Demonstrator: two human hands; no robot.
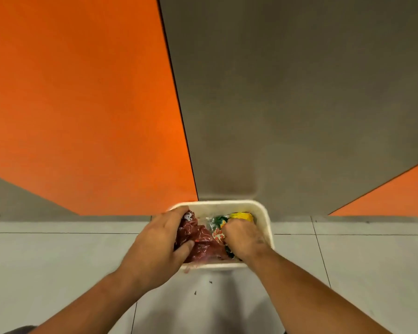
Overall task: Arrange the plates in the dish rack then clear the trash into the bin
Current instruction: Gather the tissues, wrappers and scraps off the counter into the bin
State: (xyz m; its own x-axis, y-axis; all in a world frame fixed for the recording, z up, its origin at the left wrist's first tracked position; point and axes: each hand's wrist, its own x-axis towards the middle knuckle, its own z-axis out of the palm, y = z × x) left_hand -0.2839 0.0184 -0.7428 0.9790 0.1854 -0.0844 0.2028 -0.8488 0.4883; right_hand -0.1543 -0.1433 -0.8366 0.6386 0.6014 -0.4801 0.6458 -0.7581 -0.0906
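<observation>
Bin [263, 214], white and open-topped, on tiled floor [58, 261] beneath both grips. Left grip [159, 237] curled round dark red wrapper [203, 244], thumb pressed on its near side, fingers over its far edge. Right grip [241, 235] clenched on green-and-orange wrapper [218, 229], touching the red one inside the bin. Yellow packet [241, 216] just beyond right grip, near far wall of bin. Grey panel [299, 92] beyond both grips; orange panel [82, 104] beyond and left of left grip.

Both hands in white bin [263, 214] on tiled floor: left hand [162, 237] grips maroon wrapper [203, 244], right hand [241, 235] clutches colourful packets [219, 222]
</observation>
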